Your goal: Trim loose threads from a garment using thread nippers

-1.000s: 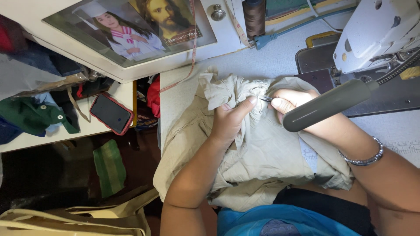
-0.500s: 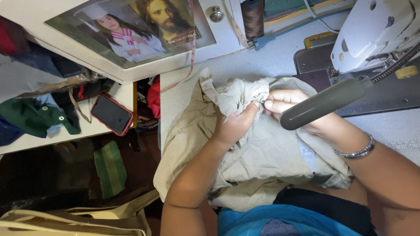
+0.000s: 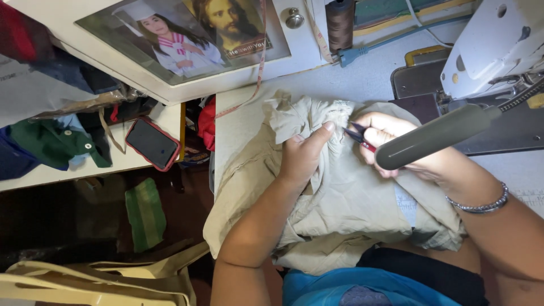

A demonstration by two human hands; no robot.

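A crumpled beige garment (image 3: 345, 198) lies on the white sewing table (image 3: 249, 119) and spills over its near edge onto my lap. My left hand (image 3: 303, 156) pinches a fold of the cloth near its top. My right hand (image 3: 385, 141) holds small thread snips (image 3: 357, 135) with dark blades and a red grip, their tips pointing at the pinched fold. A silver bracelet (image 3: 479, 205) circles my right wrist. A dark green cylindrical bar (image 3: 439, 136) crosses in front of my right hand and hides part of it.
A white sewing machine (image 3: 498, 45) stands at the far right. A brown thread spool (image 3: 340, 22), a blue plug and a measuring tape (image 3: 258, 73) lie at the back. A framed picture (image 3: 187, 39), a red-cased phone (image 3: 152, 143) and green clothes (image 3: 51, 144) sit to the left.
My left hand has slid slightly up the fold and its thumb now presses closer to the snips. The right hand with the snips has shifted a little toward the cloth.
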